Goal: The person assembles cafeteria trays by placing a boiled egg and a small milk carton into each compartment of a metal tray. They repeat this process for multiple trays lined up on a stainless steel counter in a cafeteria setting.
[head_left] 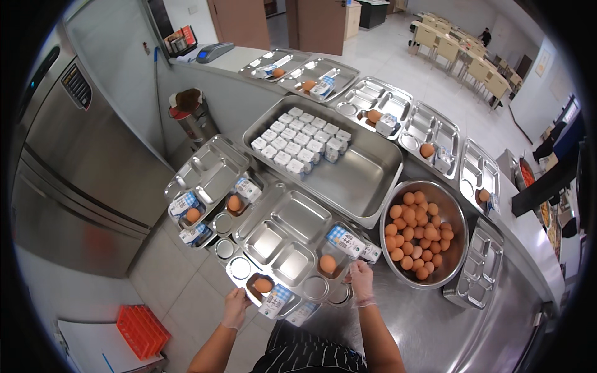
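My left hand [235,308], in a clear plastic glove, has its fingers closed on the near left corner of a steel compartment tray [268,238]. That tray carries an egg [263,285] and a blue-and-white milk carton [275,301]. My right hand [360,283], also gloved, grips the right edge of an adjoining compartment tray [301,208], just below its milk carton [345,240]. Another egg [328,263] lies in that tray. More trays and cartons show beneath; how they overlap is partly hidden.
A deep steel pan [373,177] holds rows of milk cartons. Right of it stands a steel bowl [460,214] full of brown eggs, beside stacked empty trays [482,264]. Filled trays [376,93] line the counter ledge. An orange crate [143,331] sits low at left, below a fridge [81,168].
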`<state>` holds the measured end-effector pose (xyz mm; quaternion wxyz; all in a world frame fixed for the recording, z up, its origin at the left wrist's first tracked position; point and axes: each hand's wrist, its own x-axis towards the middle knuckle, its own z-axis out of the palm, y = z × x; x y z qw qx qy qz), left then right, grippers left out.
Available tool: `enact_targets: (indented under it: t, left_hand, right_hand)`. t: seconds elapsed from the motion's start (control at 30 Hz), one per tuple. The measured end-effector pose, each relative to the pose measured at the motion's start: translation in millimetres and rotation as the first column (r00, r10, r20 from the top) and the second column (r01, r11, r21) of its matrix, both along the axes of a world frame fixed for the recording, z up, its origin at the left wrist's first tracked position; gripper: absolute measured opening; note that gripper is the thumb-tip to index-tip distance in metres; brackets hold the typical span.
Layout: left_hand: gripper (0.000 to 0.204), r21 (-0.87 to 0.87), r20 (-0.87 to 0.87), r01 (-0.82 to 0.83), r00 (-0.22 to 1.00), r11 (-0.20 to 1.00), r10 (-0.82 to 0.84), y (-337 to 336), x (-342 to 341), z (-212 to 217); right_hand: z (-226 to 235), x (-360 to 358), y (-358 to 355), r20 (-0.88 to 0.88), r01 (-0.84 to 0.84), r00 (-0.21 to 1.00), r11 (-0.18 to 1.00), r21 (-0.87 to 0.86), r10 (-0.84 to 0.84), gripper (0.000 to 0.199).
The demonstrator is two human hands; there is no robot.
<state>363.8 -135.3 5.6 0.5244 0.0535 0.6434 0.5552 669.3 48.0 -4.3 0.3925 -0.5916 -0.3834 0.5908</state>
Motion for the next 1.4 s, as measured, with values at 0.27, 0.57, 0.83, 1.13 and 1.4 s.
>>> enact_targets:
  t: [0.27, 0.57, 0.83, 1.13, 1.4]
  left_hand:
    - [0.029, 0.033, -0.057, -0.058, 0.997, 0.998, 0.060, 1, 1, 8]
    - [0.032, -0.003, -0.175, -0.052, 0.983, 0.999, 0.051, 12, -11, 1]
    - [0.048, -0.136, -0.989, -0.075, -0.048, 0.988, -0.140, -42, -103, -107]
    - [0.032, 0.097, -0.894, 0.705, 0.372, 0.703, -0.249, 144, 192, 137]
    - [0.036, -0.114, -0.979, 0.937, -0.050, 0.330, -0.197, 254, 339, 88]
  right_hand:
    - [27, 31, -26, 0.047, -0.030, 0.999, 0.999, 0.036, 0.028, 0.017]
    - [45, 117, -73, -0.020, 0.151, 0.988, 0.988, -0.022, -0.152, 0.016]
    - [84, 235, -53, 0.426, 0.329, 0.713, 0.802, 0.499, -0.557, 0.013]
    - [34, 508, -21, 0.927, 0.429, -0.192, 0.823, 0.373, -0.321, 0.026]
    - [44, 529, -21, 0.941, 0.578, 0.214, 0.811, 0.095, -0.263, 0.020]
